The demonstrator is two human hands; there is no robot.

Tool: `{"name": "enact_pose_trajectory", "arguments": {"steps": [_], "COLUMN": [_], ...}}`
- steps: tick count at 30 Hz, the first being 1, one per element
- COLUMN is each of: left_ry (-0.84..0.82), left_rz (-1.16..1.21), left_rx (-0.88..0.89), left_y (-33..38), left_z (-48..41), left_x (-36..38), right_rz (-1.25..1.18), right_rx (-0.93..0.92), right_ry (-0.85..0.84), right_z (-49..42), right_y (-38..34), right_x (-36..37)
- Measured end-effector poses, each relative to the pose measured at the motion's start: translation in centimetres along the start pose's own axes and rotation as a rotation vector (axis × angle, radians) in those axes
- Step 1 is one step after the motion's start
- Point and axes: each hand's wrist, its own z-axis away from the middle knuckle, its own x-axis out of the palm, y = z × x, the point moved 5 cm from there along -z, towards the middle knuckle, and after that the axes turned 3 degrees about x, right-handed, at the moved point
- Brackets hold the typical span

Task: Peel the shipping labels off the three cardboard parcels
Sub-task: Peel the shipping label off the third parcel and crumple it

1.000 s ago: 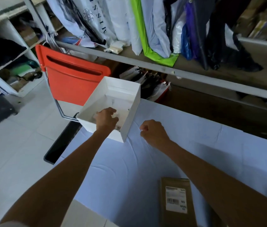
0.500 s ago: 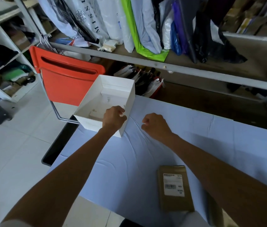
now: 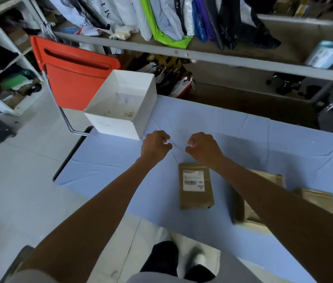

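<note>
The right forearm (image 3: 274,203) hides most of 2 parcels, the middle parcel (image 3: 240,209) and the far-right parcel (image 3: 323,199). The label (image 3: 193,180) print is too small to read. Curled fingers hide what, if anything, the left grip (image 3: 155,147) and right grip (image 3: 202,149) pinch.

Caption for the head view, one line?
Left hand and right hand, fingers curled, above blue tablecloth between white open box and labelled brown cardboard parcel.

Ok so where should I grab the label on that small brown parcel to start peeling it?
Take a corner of the white label; all four show, and none looks lifted yet. The parcel lies flat, label up, so come straight down from above, probably lifting a far corner with a fingernail, then pinch and pull toward you.
</note>
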Motion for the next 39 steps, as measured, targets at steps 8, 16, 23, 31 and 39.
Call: {"name": "enact_pose_trajectory", "arguments": {"steps": [8,16,23,31,39], "left_ry": [-0.148,-0.217,-0.231,-0.191,-0.167], "left_rz": [0.029,0.153,0.289,0.420,0.478], "left_rx": [-0.045,0.020,0.054,-0.041,-0.012], "left_y": [-0.8,-3.5,-3.8,-3.3,-3.3], "left_z": [5.2,5.9,5.4,5.6,6.1], "left_x": [6.9,8.8,9.1,9.9,10.0], "right_rz": [0.076,0.065,-0.041,-0.179,-0.175], "right_rx": [0.109,0.233,0.375,0.386,0.349], "right_ry": [-0.002,-0.070,-0.102,-0.052,-0.068], "right_z": [5.0,5.4,6.2,6.9,7.9], "right_y": [4.9,7.0,8.7,9.6,9.3], "right_x": [1.2,3.5,5.4,5.3,5.5]}}
